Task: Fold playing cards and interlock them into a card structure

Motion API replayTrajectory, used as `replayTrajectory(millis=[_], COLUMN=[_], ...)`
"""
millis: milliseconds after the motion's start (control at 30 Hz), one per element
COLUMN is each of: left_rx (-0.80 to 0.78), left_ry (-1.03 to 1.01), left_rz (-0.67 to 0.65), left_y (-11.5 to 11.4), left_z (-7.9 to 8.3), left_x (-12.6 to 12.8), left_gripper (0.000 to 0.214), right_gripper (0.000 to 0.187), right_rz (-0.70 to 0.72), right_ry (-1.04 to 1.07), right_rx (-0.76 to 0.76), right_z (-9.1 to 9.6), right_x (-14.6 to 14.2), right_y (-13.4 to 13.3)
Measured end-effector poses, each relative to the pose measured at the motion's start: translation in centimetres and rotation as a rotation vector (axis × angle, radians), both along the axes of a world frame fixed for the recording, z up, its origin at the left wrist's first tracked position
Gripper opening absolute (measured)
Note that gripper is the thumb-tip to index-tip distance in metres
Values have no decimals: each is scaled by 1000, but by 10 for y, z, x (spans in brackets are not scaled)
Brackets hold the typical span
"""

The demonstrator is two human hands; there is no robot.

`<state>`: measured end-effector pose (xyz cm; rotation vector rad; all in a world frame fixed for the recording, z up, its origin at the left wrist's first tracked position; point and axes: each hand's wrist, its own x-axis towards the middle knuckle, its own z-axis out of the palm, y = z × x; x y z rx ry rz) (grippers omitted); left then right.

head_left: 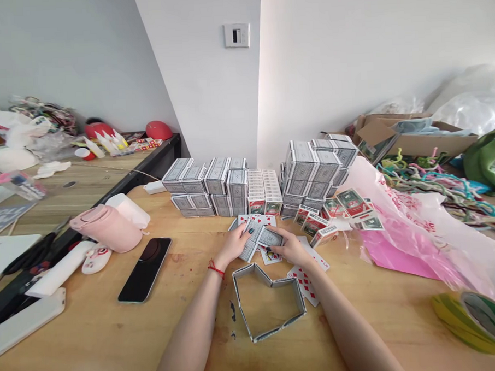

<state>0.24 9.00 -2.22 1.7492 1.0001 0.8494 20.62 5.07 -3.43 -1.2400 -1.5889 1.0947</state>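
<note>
My left hand (pixel 232 245) is closed on a grey-backed playing card (pixel 250 247), held slanted with its patterned back up. Pinched in my right hand (pixel 294 248) is another grey-backed playing card (pixel 271 238), which meets or overlaps the left one. Below and behind them lie loose face-up cards (pixel 306 288), some tucked under my right wrist. Between my forearms stands a ring of folded cards (pixel 274 331) on edge, dented inward at its far side. Neither hand touches that ring.
Behind my hands stand stacked blocks of cards (pixel 217 176), a taller stack (pixel 312 169) and small card boxes (pixel 315 226). A phone (pixel 145 271) and pink pouch (pixel 110 227) lie left. Yellow tape (pixel 454 313), plastic sheeting (pixel 408 211) and yarn (pixel 440 182) are right.
</note>
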Motion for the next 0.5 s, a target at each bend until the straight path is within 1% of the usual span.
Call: replayTrajectory(millis=[133, 300, 400, 500], left_rx=[1, -8, -3, -15], left_ry=[92, 238, 247, 215], left_rz=[24, 41, 30, 33], left_y=[1, 1, 1, 1], left_z=[-4, -4, -4, -6], left_x=[0, -1, -1, 0], left_gripper=[26, 22, 20, 18], right_gripper=[58, 58, 57, 55], right_rz=[7, 27, 33, 30], right_ry=[-42, -30, -25, -3], right_rx=[8, -4, -26, -60], right_z=[2, 5, 8, 11], right_x=[0, -2, -2, -2], right_y=[-1, -2, -4, -4])
